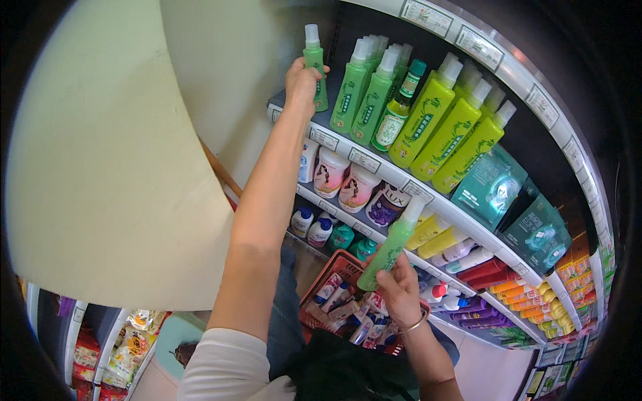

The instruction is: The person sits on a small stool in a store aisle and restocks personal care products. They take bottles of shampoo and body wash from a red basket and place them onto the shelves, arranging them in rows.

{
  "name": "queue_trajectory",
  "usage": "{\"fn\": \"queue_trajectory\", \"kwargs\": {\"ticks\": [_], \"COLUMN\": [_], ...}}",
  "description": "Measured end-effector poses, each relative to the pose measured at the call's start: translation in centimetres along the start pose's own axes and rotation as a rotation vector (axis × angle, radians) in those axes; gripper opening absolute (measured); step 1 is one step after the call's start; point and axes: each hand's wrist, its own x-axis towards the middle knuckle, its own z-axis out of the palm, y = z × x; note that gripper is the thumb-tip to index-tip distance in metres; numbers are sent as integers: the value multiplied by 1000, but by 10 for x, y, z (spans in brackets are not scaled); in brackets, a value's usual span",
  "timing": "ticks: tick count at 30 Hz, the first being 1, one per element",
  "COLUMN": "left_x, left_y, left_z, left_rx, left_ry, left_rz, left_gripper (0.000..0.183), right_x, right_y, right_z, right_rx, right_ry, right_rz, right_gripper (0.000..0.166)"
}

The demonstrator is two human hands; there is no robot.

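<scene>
My left hand [303, 82] grips a green spray bottle [314, 62] with a clear cap at the left end of the upper shelf. Lower down, in front of the shelves, my right hand [397, 288] holds a similar green spray bottle [388, 250], tilted, its capped end pointing up and right. Beside the left hand's bottle stand rows of green spray bottles [347, 95], a glass bottle with a dark green cap [391, 123] and larger yellow-green spray bottles [422, 120]. Below my right hand is a red plastic basket [313, 290] holding many small packaged tubes and boxes.
A large pale curved surface [110, 150] fills the left side. Teal packets [489, 185] stand farther right on the shelf. Lower shelves hold pink-and-white bottles [330, 175], pump bottles [319, 231] and yellow bottles [426, 233]. A light teal stool [168, 346] and shelves of food packets [130, 346] are at lower left.
</scene>
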Motion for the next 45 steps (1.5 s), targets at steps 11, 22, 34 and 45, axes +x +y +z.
{"fn": "queue_trajectory", "kwargs": {"ticks": [11, 22, 34, 45], "left_x": [31, 12, -256, -136], "left_y": [-23, -17, -21, 32], "left_z": [8, -8, -41, -38], "left_rx": [-67, 71, -77, -30], "left_ry": [-339, 10, -233, 157], "left_rz": [-248, 99, -310, 146], "left_gripper": [47, 39, 39, 33], "right_x": [-1, 13, 86, 61], "right_y": [29, 32, 27, 21], "right_z": [-14, -10, 49, 59], "right_rx": [43, -97, -465, -736], "right_ry": [7, -40, -52, -4], "right_rz": [76, 43, -406, -464], "right_gripper": [45, 42, 40, 47]}}
